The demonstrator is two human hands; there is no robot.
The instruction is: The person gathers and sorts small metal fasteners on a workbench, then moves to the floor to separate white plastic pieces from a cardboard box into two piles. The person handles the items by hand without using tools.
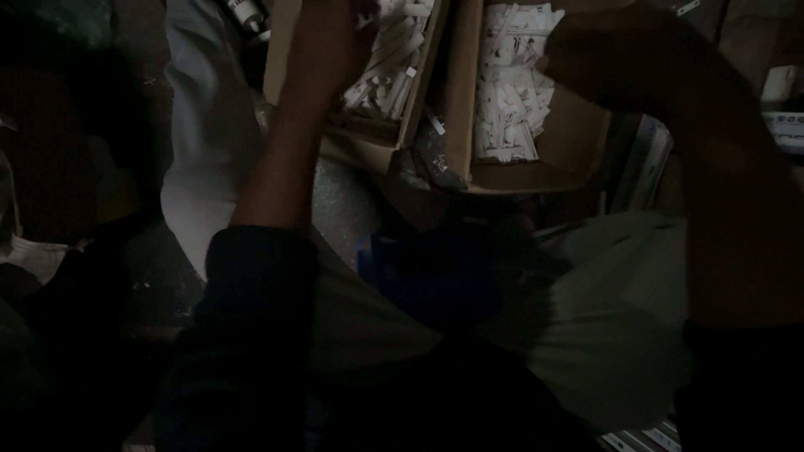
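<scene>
The scene is very dark. Two open cardboard boxes stand side by side ahead of me, the left box (419,84) and the right box (578,142), both filled with several small white strips (507,100). My left hand (327,42) reaches up over the left box, its fingers cut off by the top edge. My right hand (603,59) hovers over the right box at the strips, fingers curled; whether it holds any strip is hidden in shadow. Both forearms wear dark sleeves pushed back.
A pale plastic bag (611,335) spreads across my lap area at lower right. A blue object (419,268) lies below the boxes. A light grey sack or cloth (201,142) stands at the left. Flat white packages (783,117) sit at the right edge.
</scene>
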